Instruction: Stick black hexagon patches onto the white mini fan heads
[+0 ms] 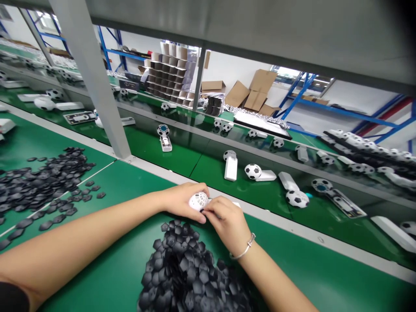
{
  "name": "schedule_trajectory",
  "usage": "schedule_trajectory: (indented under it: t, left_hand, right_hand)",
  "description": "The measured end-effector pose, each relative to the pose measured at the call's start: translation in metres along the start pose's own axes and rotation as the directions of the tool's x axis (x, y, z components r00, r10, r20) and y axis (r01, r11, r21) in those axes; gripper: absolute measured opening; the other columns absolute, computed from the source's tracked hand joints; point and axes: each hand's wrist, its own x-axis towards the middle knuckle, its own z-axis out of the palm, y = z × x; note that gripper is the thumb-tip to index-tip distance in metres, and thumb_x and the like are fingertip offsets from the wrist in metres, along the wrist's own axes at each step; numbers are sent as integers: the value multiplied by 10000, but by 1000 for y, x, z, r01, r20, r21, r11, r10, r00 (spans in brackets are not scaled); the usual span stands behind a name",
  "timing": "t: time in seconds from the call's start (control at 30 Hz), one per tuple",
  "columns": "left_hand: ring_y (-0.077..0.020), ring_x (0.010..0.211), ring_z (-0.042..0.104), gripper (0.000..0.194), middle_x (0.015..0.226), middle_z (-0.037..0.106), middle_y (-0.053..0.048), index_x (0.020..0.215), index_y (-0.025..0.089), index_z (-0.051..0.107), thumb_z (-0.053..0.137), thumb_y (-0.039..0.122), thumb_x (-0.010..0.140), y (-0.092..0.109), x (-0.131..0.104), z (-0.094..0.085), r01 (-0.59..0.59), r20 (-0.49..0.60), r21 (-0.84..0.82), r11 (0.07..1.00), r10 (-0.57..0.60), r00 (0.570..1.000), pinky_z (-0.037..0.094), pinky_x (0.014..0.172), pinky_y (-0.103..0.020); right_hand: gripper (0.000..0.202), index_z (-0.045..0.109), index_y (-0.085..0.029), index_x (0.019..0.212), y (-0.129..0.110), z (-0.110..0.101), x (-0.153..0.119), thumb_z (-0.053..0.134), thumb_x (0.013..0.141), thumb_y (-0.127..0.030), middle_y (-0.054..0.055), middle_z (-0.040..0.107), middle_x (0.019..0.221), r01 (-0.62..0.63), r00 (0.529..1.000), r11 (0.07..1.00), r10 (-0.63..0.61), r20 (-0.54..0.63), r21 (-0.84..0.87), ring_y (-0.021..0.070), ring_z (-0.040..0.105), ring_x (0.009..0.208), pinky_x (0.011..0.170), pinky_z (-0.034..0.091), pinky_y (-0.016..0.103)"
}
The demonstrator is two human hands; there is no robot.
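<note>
My left hand (pixel 185 200) is closed around a white ball-shaped shell (pixel 199 201) with a slotted pattern on its side, holding it just above the green table near its far edge. At the shell's near right side, my right hand (pixel 225 216) has its fingertips pinched on a small black piece, only a dark bit of which shows. A white handle end (pixel 236 204) peeks out behind the right hand. Below both hands lies a large heap of black pentagon pieces (pixel 191 268).
Another spread of black pentagon pieces (pixel 42 182) covers the table's left. Beyond the metal rail (pixel 292 229), a green conveyor (pixel 201 173) carries several soccer-ball units with white handles (pixel 253 172). A grey post (pixel 94 78) rises at the left, and a shelf (pixel 260 34) hangs overhead.
</note>
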Motion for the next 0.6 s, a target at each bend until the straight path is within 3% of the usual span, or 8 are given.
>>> schedule_trajectory:
  t: [0.1,0.27,0.43,0.6]
  left_hand:
    - [-196,914,570,470,1004,611,-8,1103,242,532,704,450,718,-3,2,0,-48,5,-6,999,48,999,430,770,-264]
    - [-155,751,569,384,868,603,13,1080,227,514,649,345,741,-13,4,-3,-34,-2,-28,999,34,999,412,637,-230]
    - [-213,825,588,419,915,611,-23,1124,245,513,593,472,781,-9,3,-9,34,-65,259,965,-17,998,414,668,-272]
    - [-258,877,597,448,977,609,-62,1129,232,511,480,566,833,13,0,-10,109,-41,433,895,-101,994,433,705,-315]
  right_hand:
    - [92,638,-169,791,-4,-4,1,604,838,-98,43,621,787,-64,996,993,69,56,-97,173,580,725,651,436,272]
    - [118,693,-189,780,-10,-4,-2,654,776,-78,9,662,748,-119,924,989,144,353,-92,160,599,725,673,439,253]
    - [189,749,-207,951,-14,0,-10,693,785,-136,30,682,890,-133,855,990,139,500,-48,163,632,817,741,482,243]
    - [126,732,-179,889,-35,3,-7,636,829,-125,54,676,861,35,796,941,178,579,-337,193,641,791,698,492,268]
